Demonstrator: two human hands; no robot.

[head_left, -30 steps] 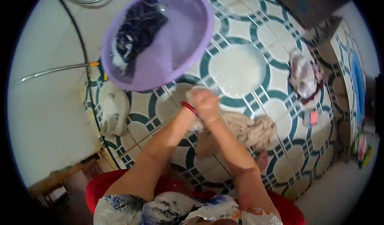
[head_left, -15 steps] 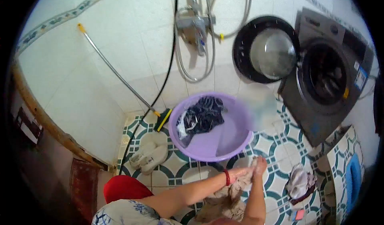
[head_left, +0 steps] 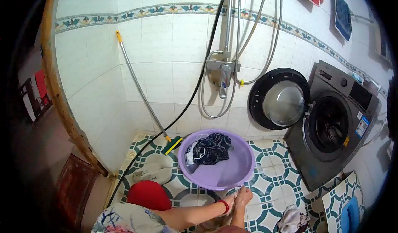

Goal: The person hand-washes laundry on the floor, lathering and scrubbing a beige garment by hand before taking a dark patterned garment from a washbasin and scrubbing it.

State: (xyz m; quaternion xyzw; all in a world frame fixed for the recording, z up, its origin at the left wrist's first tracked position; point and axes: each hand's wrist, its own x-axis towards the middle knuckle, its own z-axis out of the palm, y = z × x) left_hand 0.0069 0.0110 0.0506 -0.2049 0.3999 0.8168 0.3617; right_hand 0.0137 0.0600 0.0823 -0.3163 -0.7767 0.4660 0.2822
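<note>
Just in front of the near rim of a lilac plastic basin (head_left: 236,166), my hands are close together. My left hand (head_left: 230,200), with a red band at the wrist, is closed around beige cloth. My right hand (head_left: 243,196) is beside it, fingers curled on the same cloth. Most of this beige cloth (head_left: 216,223) hangs below between my forearms, partly hidden and cut off by the frame's lower edge. Inside the basin lies a dark patterned garment (head_left: 213,150) with a white part at its left.
A washing machine (head_left: 306,150) stands at right, door open, laundry in its drum. Crumpled clothes (head_left: 291,218) lie on the tiles. At left are a squeegee (head_left: 143,93), pale shoes (head_left: 155,173), a black hose (head_left: 188,106) and a red rounded shape (head_left: 149,195).
My view has tilted up, showing more wall. My hands have moved left and closer together near the basin's front. Less of the beige cloth shows now.
</note>
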